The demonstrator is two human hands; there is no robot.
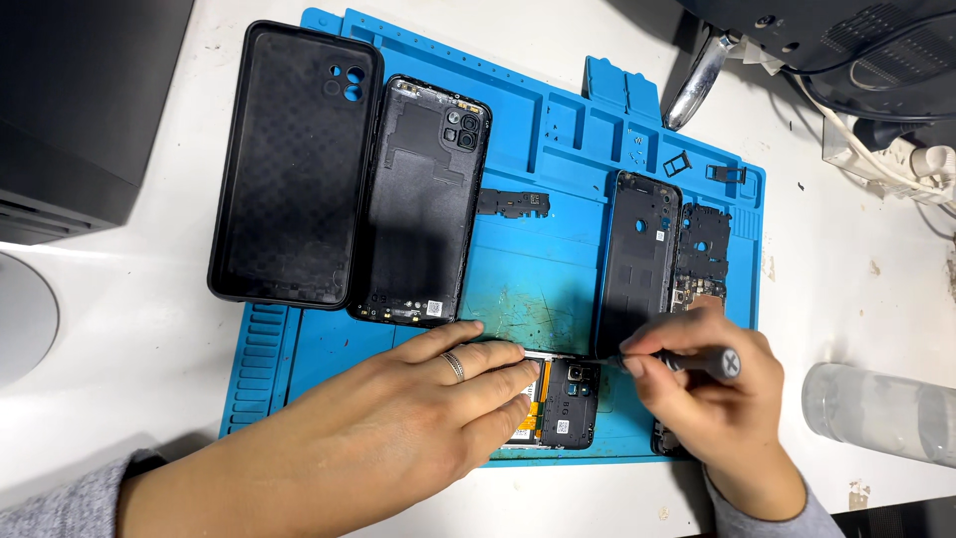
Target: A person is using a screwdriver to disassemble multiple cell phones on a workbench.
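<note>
My left hand (398, 423) lies flat over an opened phone (568, 403) at the front edge of the blue work mat (558, 254), pressing it down; a ring is on one finger. My right hand (712, 394) grips a small screwdriver (687, 361), its tip touching the phone's top right corner. Only the phone's black upper board with camera holes shows; the rest is hidden under my left hand.
On the mat lie a black phone case (294, 164), a black back cover (423, 199), a second phone frame (639, 254), a circuit cover (702, 254) and small parts (513, 203). A clear bottle (881, 413) lies right; cables (896, 149) at back right.
</note>
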